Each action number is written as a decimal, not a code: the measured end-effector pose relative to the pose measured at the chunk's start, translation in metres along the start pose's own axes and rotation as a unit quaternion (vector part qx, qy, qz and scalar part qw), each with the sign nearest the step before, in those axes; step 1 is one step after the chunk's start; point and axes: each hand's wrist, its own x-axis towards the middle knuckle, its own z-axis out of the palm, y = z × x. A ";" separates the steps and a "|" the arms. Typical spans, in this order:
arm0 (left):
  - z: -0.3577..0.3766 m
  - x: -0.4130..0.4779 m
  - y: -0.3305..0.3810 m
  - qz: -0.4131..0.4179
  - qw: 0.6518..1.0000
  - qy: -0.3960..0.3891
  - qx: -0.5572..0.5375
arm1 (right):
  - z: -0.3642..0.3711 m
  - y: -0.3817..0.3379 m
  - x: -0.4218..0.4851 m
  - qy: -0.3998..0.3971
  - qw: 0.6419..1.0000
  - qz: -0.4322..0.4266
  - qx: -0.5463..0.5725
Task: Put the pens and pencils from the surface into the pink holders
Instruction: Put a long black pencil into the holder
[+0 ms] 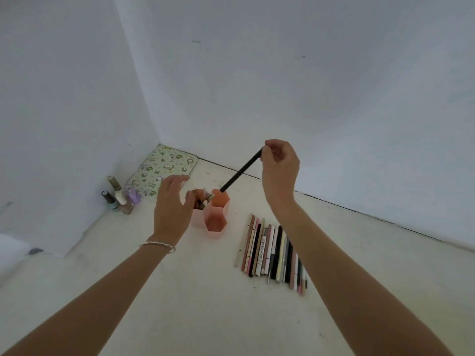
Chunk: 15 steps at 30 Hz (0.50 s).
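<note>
Three joined pink hexagonal holders (214, 222) stand on the white surface. The left one holds several pens; the front one looks empty. My right hand (280, 168) pinches the top end of a black pen (241, 170), held slanted, its lower tip just at the rim of the back holder (221, 197). My left hand (172, 204), fingers spread and holding nothing, hovers beside the left holder, partly hiding it. A row of several pens and pencils (272, 253) lies on the surface to the right of the holders, partly under my right forearm.
Several small nail polish bottles (119, 196) stand by the left wall. A green patterned pouch (164, 168) lies in the corner behind the holders. White walls close in at left and back. A bracelet circles my left wrist.
</note>
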 end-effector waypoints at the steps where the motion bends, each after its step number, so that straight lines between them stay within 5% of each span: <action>1: -0.002 -0.001 -0.002 -0.017 1.000 0.008 -0.010 | 0.005 0.000 -0.006 -0.007 1.000 -0.015 0.000; 7: -0.030 -0.002 0.001 -0.061 0.996 0.026 -0.058 | 0.035 0.020 -0.047 -0.095 0.992 -0.073 -0.046; 15: -0.013 -0.043 0.042 0.001 0.992 -0.092 -0.091 | 0.034 0.048 -0.066 -0.177 0.969 -0.088 -0.149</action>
